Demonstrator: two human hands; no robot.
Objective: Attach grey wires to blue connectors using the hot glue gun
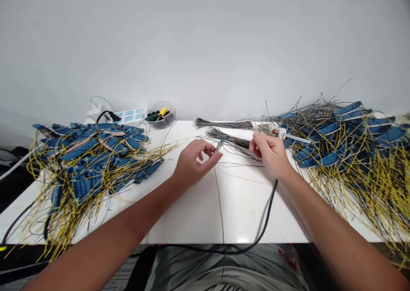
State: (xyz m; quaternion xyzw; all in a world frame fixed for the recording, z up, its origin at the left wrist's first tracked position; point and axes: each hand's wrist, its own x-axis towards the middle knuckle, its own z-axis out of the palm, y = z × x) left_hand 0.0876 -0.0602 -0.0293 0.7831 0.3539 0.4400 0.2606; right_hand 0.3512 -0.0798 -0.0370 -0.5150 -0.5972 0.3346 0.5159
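My left hand (198,158) is closed in a pinch on a small blue-edged circuit board (220,145), held above the table with thin wires running from it. To its right, my right hand (270,152) has thumb and fingers pressed together beside a bundle of black wires (229,138); what they hold is too small to make out. Just behind that hand lies what looks like a hot glue gun (267,129) with a white stick (297,138) out of its back. Whether the hand touches it I cannot tell. A second wire bundle (224,123) lies farther back.
Blue pieces with yellow and black wires form a heap on the left (86,154) and another on the right (346,141). A power strip (130,115) and a clear tub (168,118) with a yellow-handled tool stand behind. A black cable (267,218) loops over the table's front edge.
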